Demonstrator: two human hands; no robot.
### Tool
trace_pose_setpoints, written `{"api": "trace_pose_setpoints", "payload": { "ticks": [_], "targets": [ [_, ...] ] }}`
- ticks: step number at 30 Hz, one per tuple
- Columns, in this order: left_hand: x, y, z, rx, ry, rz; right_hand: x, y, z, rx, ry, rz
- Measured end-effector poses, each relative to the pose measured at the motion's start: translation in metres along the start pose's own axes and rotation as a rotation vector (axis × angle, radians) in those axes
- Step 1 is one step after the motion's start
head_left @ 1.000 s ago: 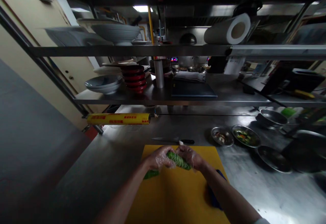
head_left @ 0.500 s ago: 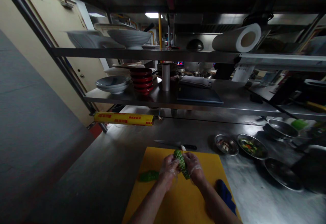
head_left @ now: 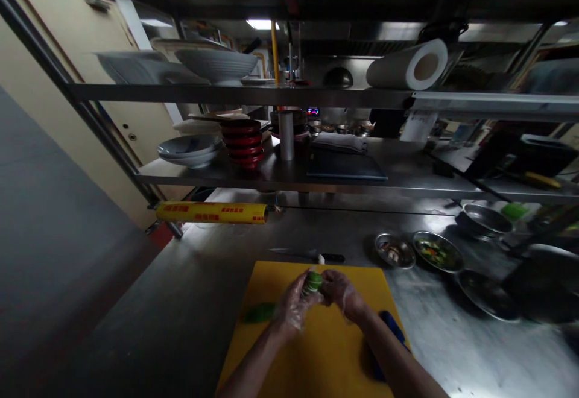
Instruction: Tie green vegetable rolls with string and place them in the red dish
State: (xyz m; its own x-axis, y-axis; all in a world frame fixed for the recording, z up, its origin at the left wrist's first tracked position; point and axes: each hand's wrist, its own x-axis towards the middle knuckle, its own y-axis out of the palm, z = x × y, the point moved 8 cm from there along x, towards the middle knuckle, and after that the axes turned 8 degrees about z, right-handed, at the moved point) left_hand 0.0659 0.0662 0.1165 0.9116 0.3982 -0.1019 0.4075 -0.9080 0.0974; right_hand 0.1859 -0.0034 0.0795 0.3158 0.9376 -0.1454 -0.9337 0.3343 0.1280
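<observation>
Head view: a green bundle, with pale lines around it, is held up over the far part of a yellow cutting board. It is clasped by the left hand, gloved in clear film, whose grip is closed around it from the left. The fingers of the similarly gloved right hand are curled close beside its right side; how far that grip is closed, or whether anything is pinched in it, cannot be told. A blurred green piece is laid on the board, left of the left hand, while a blue cloth at the right is partly hidden by the right forearm. Just beyond the board's far edge, a knife is placed on the metal counter, its blade pointed left, with a small white piece near its black handle. Farther right, a metal bowl and a wider metal dish are set side by side, both filled with food
</observation>
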Motion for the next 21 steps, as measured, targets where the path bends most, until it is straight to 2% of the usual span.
{"api": "trace_pose_setpoints", "payload": {
  "ticks": [2, 4, 6, 8, 11, 13, 16, 19, 21],
  "targets": [
    [-0.003, -0.01, -0.011, 0.236, -0.013, 0.027, 0.001, -0.003, 0.01, -0.198, 0.077, 0.137],
    [-0.006, -0.01, -0.022, 0.451, -0.04, 0.154, 0.002, -0.009, 0.021, -0.376, 0.134, 0.244],
    [-0.01, -0.006, -0.032, 0.659, -0.064, 0.289, 0.007, -0.012, 0.035, -0.464, 0.165, 0.318],
    [-0.011, -0.004, -0.037, 0.851, -0.098, 0.366, 0.013, -0.008, 0.048, -0.569, 0.176, 0.39],
    [-0.006, -0.006, -0.037, 1.036, -0.15, 0.408, 0.017, 0.01, 0.071, -0.877, 0.125, 0.483],
    [-0.001, -0.011, -0.033, 1.067, -0.189, 0.39, 0.014, 0.022, 0.085, -1.049, 0.057, 0.494],
    [0.007, -0.027, -0.02, 1.011, -0.255, 0.323, 0.003, 0.033, 0.093, -1.062, -0.002, 0.433],
    [0.012, -0.043, -0.007, 0.881, -0.269, 0.253, -0.01, 0.032, 0.079, -1.003, 0.039, 0.322],
    [0.013, -0.054, 0.0, 0.696, -0.265, 0.18, -0.018, 0.03, 0.065, -0.992, 0.034, 0.241]
  ]
}}
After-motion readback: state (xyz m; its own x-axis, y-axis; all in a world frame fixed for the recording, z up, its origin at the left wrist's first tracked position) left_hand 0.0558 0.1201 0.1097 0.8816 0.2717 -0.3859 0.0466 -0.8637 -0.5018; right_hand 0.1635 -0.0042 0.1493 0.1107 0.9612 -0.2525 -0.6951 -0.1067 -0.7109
